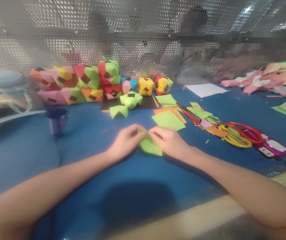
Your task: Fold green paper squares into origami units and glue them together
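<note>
A green sheet of paper (151, 146) is pinched between both hands over the middle of the blue table (88, 186). My left hand (128, 140) is closed on its upper left edge, thumb on top. Fingers of my right hand (169, 138) grip the upper right side, close to the left fingertips. Beyond the hands lie a green folded paper piece (118, 111), a rounded green paper shape (131, 100) and a square green sheet (169, 120). How far the held paper is folded is hard to make out.
Stacked colourful folded-paper balls (88, 76) line the back by a perforated metal screen (148, 20). To the right lie scissors (235, 136), a purple packet (270, 145), paper scraps and a white sheet (205, 90). A dark blue object (55, 121) stands left.
</note>
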Demonstrator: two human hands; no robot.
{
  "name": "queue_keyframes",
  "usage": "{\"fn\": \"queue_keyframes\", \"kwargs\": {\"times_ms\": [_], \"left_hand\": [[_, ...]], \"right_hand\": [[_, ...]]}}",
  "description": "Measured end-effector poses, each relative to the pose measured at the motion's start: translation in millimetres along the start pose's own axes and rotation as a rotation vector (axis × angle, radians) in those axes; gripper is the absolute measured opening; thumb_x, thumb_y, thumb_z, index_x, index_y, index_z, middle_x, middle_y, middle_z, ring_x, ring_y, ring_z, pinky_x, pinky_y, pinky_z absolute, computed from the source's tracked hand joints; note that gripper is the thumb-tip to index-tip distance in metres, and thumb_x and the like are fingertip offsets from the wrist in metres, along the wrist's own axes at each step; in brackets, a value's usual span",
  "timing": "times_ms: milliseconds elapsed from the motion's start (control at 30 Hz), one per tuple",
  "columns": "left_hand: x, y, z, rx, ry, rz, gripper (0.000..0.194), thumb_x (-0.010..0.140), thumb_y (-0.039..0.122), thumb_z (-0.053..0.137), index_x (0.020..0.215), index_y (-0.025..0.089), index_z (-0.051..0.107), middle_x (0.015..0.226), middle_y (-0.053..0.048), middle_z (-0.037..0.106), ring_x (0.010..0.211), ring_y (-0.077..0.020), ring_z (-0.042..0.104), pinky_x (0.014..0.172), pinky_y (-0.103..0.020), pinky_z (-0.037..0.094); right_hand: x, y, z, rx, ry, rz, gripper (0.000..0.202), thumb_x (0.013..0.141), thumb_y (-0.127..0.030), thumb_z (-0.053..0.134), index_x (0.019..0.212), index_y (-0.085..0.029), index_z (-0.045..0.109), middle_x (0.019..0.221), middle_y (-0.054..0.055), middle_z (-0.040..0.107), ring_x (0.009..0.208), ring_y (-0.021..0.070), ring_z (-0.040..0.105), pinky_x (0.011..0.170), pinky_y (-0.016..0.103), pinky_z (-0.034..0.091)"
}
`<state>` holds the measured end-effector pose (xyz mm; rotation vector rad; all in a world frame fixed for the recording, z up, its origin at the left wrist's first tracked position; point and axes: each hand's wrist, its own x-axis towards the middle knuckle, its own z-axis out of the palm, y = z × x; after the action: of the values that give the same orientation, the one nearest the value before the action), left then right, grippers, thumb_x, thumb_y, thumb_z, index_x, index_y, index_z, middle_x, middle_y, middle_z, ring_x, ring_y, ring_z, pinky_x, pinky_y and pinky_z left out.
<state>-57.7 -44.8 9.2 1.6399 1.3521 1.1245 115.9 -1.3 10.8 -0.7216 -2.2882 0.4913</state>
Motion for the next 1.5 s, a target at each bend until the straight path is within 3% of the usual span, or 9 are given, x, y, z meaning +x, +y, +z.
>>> {"fn": "queue_keyframes", "kwargs": {"times_ms": [300, 700, 900, 1167, 1500], "left_hand": [[0.5, 0.2, -4.5, -0.08, -0.045, -0.033, 0.027, 0.082, 0.03, 0.047, 0.095, 0.018, 0.067, 0.098, -0.004, 0.068, 0.086, -0.0167, 0.058, 0.078, -0.027, 0.044], [-1.0, 0.9, -4.5, -0.005, -0.048, 0.035, 0.025, 0.086, 0.034, 0.048, 0.084, 0.017, 0.065, 0.084, -0.002, 0.063, 0.081, -0.0147, 0.056, 0.075, -0.025, 0.042], [-1.2, -0.5, -3.9, 0.031, -0.031, 0.052, 0.025, 0.084, 0.033, 0.051, 0.095, 0.017, 0.066, 0.091, -0.004, 0.065, 0.086, -0.0158, 0.057, 0.08, -0.027, 0.043], [-1.5, 3.4, -6.7, -0.044, -0.074, 0.052, 0.027, 0.086, 0.031, 0.046, 0.088, 0.018, 0.069, 0.093, -0.003, 0.066, 0.088, -0.017, 0.058, 0.084, -0.03, 0.042], [-1.6, 0.4, -5.0, -0.014, -0.042, 0.039, 0.027, 0.086, 0.031, 0.045, 0.095, 0.019, 0.068, 0.095, -0.003, 0.066, 0.089, -0.016, 0.058, 0.083, -0.028, 0.044]], "right_hand": [[-0.3, -2.5, -1.8, 0.036, 0.014, 0.03, 0.015, 0.084, -0.018, 0.052, 0.075, -0.018, 0.064, 0.072, 0.001, 0.067, 0.063, 0.0119, 0.059, 0.059, 0.023, 0.044], [-0.5, -2.4, -1.1, 0.009, 0.03, -0.01, 0.016, 0.085, -0.017, 0.052, 0.073, -0.017, 0.062, 0.068, 0.001, 0.064, 0.061, 0.0109, 0.057, 0.06, 0.021, 0.043], [0.5, 0.1, -0.6, 0.002, 0.021, -0.057, 0.016, 0.086, -0.017, 0.051, 0.074, -0.016, 0.062, 0.068, 0.001, 0.065, 0.061, 0.0107, 0.057, 0.059, 0.021, 0.043], [-0.1, 0.7, 0.7, -0.023, 0.0, -0.072, 0.015, 0.085, -0.015, 0.051, 0.075, -0.015, 0.062, 0.07, 0.002, 0.065, 0.063, 0.0115, 0.059, 0.061, 0.022, 0.044], [-0.1, 2.1, 0.4, -0.025, -0.006, -0.064, 0.015, 0.085, -0.015, 0.051, 0.075, -0.015, 0.062, 0.069, 0.002, 0.066, 0.062, 0.0112, 0.059, 0.06, 0.022, 0.044]]}}
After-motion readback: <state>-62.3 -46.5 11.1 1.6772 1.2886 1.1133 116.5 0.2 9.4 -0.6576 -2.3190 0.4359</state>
